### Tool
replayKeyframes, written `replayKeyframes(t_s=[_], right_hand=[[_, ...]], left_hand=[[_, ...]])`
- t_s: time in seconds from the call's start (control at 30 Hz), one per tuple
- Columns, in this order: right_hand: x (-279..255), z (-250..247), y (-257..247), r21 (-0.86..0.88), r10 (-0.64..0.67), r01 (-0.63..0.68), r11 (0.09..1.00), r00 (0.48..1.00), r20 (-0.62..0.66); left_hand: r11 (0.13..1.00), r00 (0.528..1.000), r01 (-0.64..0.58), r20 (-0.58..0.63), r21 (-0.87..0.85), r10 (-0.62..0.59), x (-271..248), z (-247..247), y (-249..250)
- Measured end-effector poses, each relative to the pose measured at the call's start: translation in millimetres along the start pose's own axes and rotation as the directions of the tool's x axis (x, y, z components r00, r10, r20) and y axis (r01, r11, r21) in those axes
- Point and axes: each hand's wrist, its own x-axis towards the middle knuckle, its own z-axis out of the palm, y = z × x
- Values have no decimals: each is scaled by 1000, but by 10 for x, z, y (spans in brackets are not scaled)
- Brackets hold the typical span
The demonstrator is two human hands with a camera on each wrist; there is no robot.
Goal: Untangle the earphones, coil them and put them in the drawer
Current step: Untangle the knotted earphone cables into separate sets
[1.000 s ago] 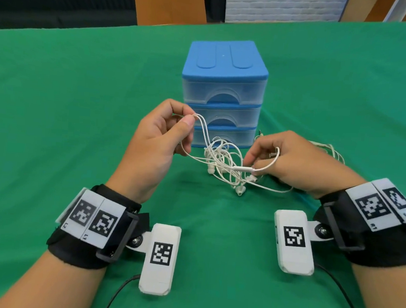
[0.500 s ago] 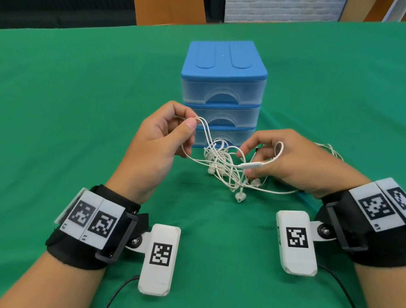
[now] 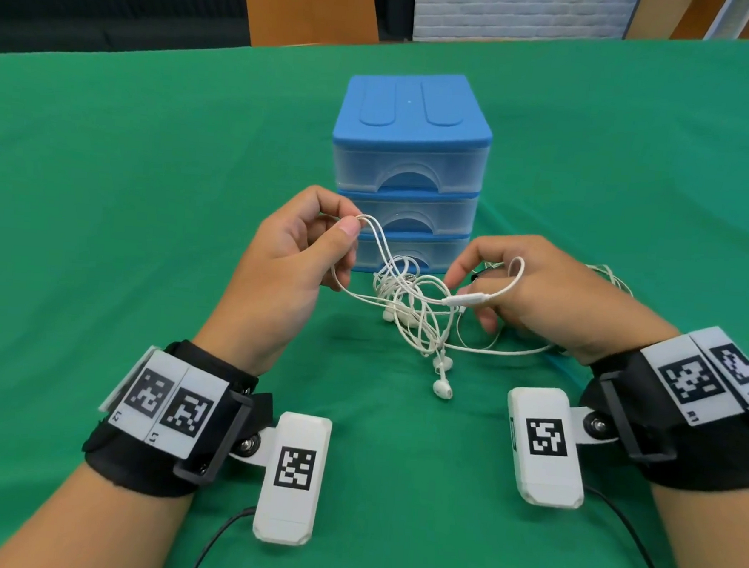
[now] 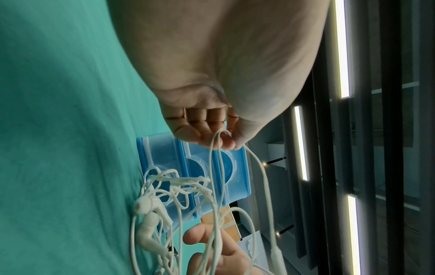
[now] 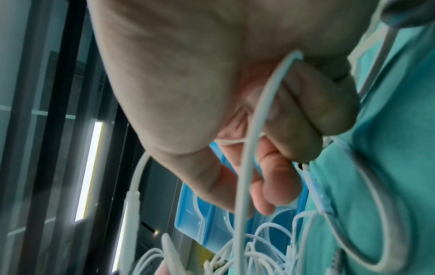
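Observation:
The white earphones (image 3: 407, 304) are a tangled bunch just above the green cloth, in front of the blue three-drawer unit (image 3: 410, 153), whose drawers are all closed. My left hand (image 3: 350, 226) pinches a loop of cord between thumb and forefinger and holds it up. My right hand (image 3: 473, 297) has cord looped over its forefinger, and its curled fingers hold the strand with the inline remote (image 3: 469, 298). Two earbuds (image 3: 443, 388) dangle toward me from the bunch. In the left wrist view the earbuds (image 4: 146, 206) hang beside the cords. The right wrist view shows cord (image 5: 259, 111) running through the curled fingers.
The green tablecloth (image 3: 146, 223) covers the whole table. More white cord (image 3: 608, 273) trails on the cloth behind my right hand. Black camera cables (image 3: 638, 546) run from both wrists toward me. A dark wall and an orange panel lie beyond the far edge.
My right hand has opened out a little and drawn the remote strand up and to the right. The bunch has loosened and an earbud has dropped nearer to me. My left hand has barely moved.

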Motion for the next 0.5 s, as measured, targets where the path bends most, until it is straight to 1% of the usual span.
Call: replayKeyframes(t_s=[0.1, 0.13, 0.17, 0.2, 0.23, 0.27, 0.3, 0.33, 0.37, 0.4, 0.43, 0.5], right_hand=[[-21, 12, 7, -58, -17, 22, 998, 997, 76], [-16, 23, 4, -61, -27, 32, 998, 996, 81], [-2, 32, 1, -49, -48, 49, 998, 998, 31], [22, 25, 2, -23, -78, 76, 997, 993, -89], [50, 5, 10, 15, -106, 114, 993, 958, -265], [77, -34, 18, 73, -112, 162, 984, 884, -453], [93, -89, 23, 144, -87, 217, 965, 790, -607], [97, -142, 24, 215, -44, 276, 937, 703, -709], [95, -186, 25, 271, -5, 334, 903, 637, -771], [95, -216, 31, 300, 22, 380, 875, 588, -809], [95, -233, 36, 304, 36, 407, 861, 548, -836], [97, -243, 43, 267, 35, 424, 866, 481, -876]], left_hand=[[1000, 1000, -21, -8, 3, 21, 5, -1, -17], [999, 999, -36, -15, -9, 36, 7, 3, -15], [997, 998, -59, -26, -39, 58, 6, 5, -5], [992, 996, -88, -44, -92, 84, 4, 4, 15], [980, 992, -115, -70, -162, 105, 1, -5, 41], [963, 989, -133, -98, -232, 113, 2, -19, 70], [948, 987, -137, -122, -288, 105, 3, -29, 92], [940, 987, -129, -136, -316, 90, 0, -36, 102], [943, 987, -118, -137, -312, 78, -4, -39, 97], [953, 989, -108, -125, -283, 75, -7, -36, 85], [965, 992, -97, -101, -243, 75, -9, -28, 74], [987, 996, -74, -65, -141, 66, -10, -17, 36]])
